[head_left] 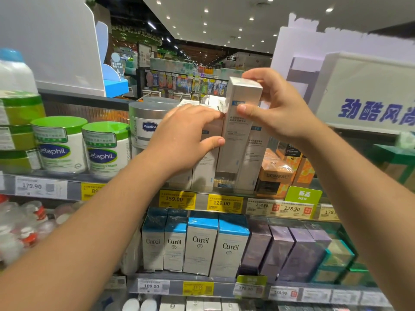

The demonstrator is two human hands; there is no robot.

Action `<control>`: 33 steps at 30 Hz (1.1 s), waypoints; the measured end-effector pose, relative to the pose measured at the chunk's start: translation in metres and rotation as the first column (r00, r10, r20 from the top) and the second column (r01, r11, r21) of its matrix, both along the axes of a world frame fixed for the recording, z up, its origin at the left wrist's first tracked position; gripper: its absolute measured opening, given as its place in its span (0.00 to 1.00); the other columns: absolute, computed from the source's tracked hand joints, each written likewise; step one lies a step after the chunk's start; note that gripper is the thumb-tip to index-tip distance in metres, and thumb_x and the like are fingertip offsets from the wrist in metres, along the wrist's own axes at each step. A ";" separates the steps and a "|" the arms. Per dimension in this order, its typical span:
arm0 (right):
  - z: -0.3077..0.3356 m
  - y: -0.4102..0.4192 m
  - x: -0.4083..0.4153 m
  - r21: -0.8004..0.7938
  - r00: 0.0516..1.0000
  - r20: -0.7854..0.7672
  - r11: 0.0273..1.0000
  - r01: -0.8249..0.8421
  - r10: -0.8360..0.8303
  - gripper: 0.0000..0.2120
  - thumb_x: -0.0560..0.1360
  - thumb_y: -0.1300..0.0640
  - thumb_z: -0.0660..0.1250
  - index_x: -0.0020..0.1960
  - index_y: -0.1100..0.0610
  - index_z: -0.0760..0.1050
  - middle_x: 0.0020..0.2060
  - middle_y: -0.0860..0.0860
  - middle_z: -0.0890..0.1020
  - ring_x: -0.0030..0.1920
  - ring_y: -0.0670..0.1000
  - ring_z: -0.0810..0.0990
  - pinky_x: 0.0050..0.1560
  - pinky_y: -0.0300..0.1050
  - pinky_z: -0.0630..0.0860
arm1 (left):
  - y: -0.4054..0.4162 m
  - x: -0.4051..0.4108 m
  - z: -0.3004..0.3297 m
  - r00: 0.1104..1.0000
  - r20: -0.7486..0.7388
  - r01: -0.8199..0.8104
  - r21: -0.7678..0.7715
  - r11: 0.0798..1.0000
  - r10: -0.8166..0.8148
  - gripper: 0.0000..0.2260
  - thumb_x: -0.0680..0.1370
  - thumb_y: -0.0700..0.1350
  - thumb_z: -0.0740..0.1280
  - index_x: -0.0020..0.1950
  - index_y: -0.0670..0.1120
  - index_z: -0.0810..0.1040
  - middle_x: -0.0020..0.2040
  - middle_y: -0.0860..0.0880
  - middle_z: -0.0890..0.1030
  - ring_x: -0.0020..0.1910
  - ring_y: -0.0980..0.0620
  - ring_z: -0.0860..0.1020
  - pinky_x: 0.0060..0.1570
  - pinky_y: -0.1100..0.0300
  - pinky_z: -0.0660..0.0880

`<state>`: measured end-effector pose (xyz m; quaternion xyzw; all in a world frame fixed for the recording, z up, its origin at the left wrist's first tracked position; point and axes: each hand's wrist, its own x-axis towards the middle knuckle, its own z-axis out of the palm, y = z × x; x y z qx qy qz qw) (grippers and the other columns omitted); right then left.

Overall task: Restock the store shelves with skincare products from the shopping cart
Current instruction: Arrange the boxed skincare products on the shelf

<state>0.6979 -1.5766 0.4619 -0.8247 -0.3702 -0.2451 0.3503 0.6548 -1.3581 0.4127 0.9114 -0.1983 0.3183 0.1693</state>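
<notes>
skincare box (239, 122), tall and white with blue print, stands tilted at the front of the upper shelf (202, 191), among matching white boxes (203, 173). this shelf is a metal ledge with yellow and white price tags (177, 199) along its edge, in a bright store aisle under rows of ceiling spotlights, with more racks far behind. round cetaphil jars (105, 149) with green lids sit to the left, then a silver-lidded vaseline tub (146, 122); orange l'oreal packs (275, 173) wrapped in glossy film sit to the right. on the shelf below, curél cartons (199, 243) with blue tops stand beside purple boxes (278, 250).

my right hand (280, 113) grips the skincare box near its top, thumb on the front face and fingers curled over the top corner. my left hand (186, 135) lies over the neighbouring white boxes, fingers nearly straight across their tops and thumb on a front face, just beside the tilted box.
</notes>
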 end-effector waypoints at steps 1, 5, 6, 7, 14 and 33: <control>-0.001 0.000 0.001 -0.021 1.000 0.001 1.000 0.019 -0.019 0.29 0.74 0.46 0.74 0.70 0.57 0.70 0.59 0.51 0.80 0.58 0.54 0.80 0.60 0.48 0.79 | 0.000 0.000 0.000 1.000 0.012 -0.001 -0.010 1.000 0.001 0.23 0.80 0.59 0.69 0.74 0.55 0.75 0.71 0.55 0.77 0.71 0.50 0.71 0.73 0.47 0.65; -0.003 -0.002 0.001 -0.125 0.993 0.017 0.985 0.121 -0.120 0.26 0.78 0.52 0.75 0.71 0.56 0.70 0.61 0.49 0.78 0.58 0.49 0.77 0.52 0.30 0.74 | -0.001 0.000 -0.002 0.999 0.042 0.011 -0.062 0.998 -0.009 0.20 0.81 0.55 0.69 0.72 0.53 0.77 0.69 0.53 0.80 0.69 0.47 0.74 0.72 0.46 0.67; -0.003 -0.002 0.001 -0.143 0.990 0.013 0.980 0.138 -0.137 0.26 0.78 0.51 0.75 0.71 0.55 0.70 0.62 0.48 0.77 0.59 0.49 0.76 0.55 0.34 0.76 | -0.001 0.000 -0.003 0.999 0.052 0.016 -0.068 0.998 -0.012 0.20 0.81 0.54 0.70 0.72 0.53 0.78 0.68 0.52 0.80 0.69 0.46 0.74 0.72 0.45 0.67; -0.003 -0.001 0.000 -0.162 0.988 0.011 0.975 0.154 -0.154 0.27 0.77 0.49 0.74 0.72 0.53 0.70 0.63 0.48 0.77 0.61 0.50 0.76 0.59 0.43 0.77 | -0.001 0.001 -0.004 0.998 0.058 0.015 -0.071 0.997 -0.011 0.20 0.81 0.54 0.70 0.72 0.53 0.78 0.68 0.52 0.81 0.69 0.46 0.75 0.71 0.45 0.67; -0.010 0.000 0.000 -0.297 0.949 0.110 0.902 0.314 -0.294 0.31 0.74 0.35 0.71 0.73 0.46 0.71 0.66 0.48 0.79 0.66 0.55 0.72 0.67 0.64 0.70 | -0.002 0.003 -0.008 0.997 0.072 0.004 -0.079 0.997 0.001 0.21 0.81 0.54 0.68 0.74 0.55 0.75 0.71 0.54 0.78 0.72 0.49 0.72 0.75 0.46 0.63; -0.029 -0.012 0.002 -0.180 0.886 0.200 0.873 0.453 -0.419 0.19 0.80 0.43 0.69 0.69 0.47 0.78 0.62 0.47 0.78 0.67 0.52 0.71 0.69 0.60 0.66 | -0.023 0.009 0.018 0.999 0.030 -0.019 0.086 0.996 0.017 0.30 0.82 0.57 0.65 0.82 0.56 0.61 0.78 0.54 0.69 0.76 0.49 0.65 0.73 0.47 0.65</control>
